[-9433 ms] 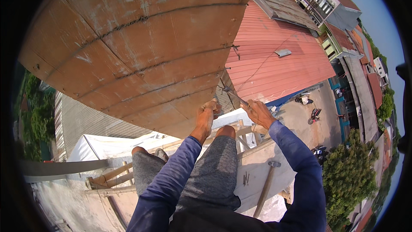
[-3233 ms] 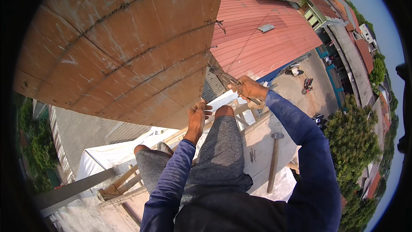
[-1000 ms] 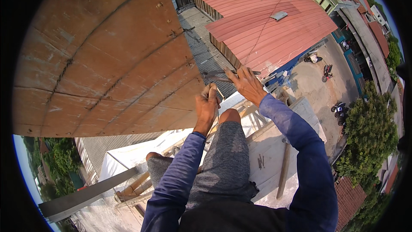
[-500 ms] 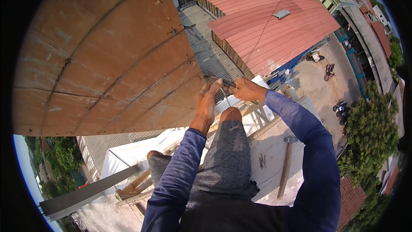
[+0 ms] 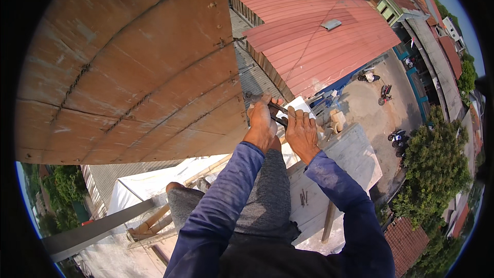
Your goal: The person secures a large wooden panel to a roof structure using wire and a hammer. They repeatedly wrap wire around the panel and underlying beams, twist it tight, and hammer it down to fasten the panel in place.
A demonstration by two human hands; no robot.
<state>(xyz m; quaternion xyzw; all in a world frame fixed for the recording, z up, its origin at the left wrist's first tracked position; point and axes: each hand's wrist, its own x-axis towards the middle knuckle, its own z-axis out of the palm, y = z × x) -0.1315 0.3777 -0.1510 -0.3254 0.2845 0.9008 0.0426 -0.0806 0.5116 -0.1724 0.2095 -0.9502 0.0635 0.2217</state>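
My left hand (image 5: pixel 261 123) is closed at the lower right edge of a big brown wooden panel (image 5: pixel 170 67), beside the head end of dark two-handled pincers (image 5: pixel 278 108). My right hand (image 5: pixel 302 133) has its fingers bent over the handle ends, which stand a little apart. The jaws are mostly hidden behind my left hand and the panel edge, so what they bite on cannot be seen. Dark twisted wires (image 5: pixel 135 105) run across the panel, with knots along its right edge.
Several nails (image 5: pixel 304 198) lie on a pale board (image 5: pixel 337 167) at my right, by a wooden handle (image 5: pixel 328 221). Bamboo poles (image 5: pixel 154 220) and a grey beam (image 5: pixel 98 229) are at lower left. Far below are a red metal roof (image 5: pixel 319 36) and parked motorbikes (image 5: pixel 385 94).
The pincers' handles have spread apart. My right hand has come down and turned, with its fingers now over the handle ends. The view has shifted slightly.
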